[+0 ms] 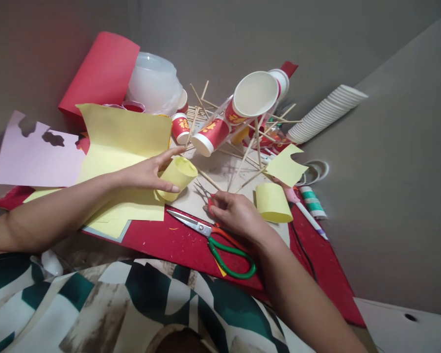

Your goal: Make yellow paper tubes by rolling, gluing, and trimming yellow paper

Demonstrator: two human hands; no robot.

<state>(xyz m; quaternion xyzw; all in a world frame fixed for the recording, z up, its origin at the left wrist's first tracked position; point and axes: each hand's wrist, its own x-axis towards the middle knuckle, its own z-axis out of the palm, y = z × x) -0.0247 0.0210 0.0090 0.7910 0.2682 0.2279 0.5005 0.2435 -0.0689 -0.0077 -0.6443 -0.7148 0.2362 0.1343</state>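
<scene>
We've got paper cups (327, 113) nested inside one another by the wall (393, 196); over the worktop (191, 247), our left hand (161, 169) grasps a tilted, plain yellow paper cylinder (178, 177), our right hand (232, 212) clasping small red-handled scissors (210, 205).

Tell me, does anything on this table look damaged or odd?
The pink sheet at the left has irregular gaps, so looks damaged; the cup stack at the right tilts instead of standing upright.

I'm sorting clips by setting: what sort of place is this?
Probably a craft workspace: the left hand holds a yellow paper tube, the right hand small red-handled metal scissors, and a long stack of white-rimmed paper cups is nearby.
</scene>
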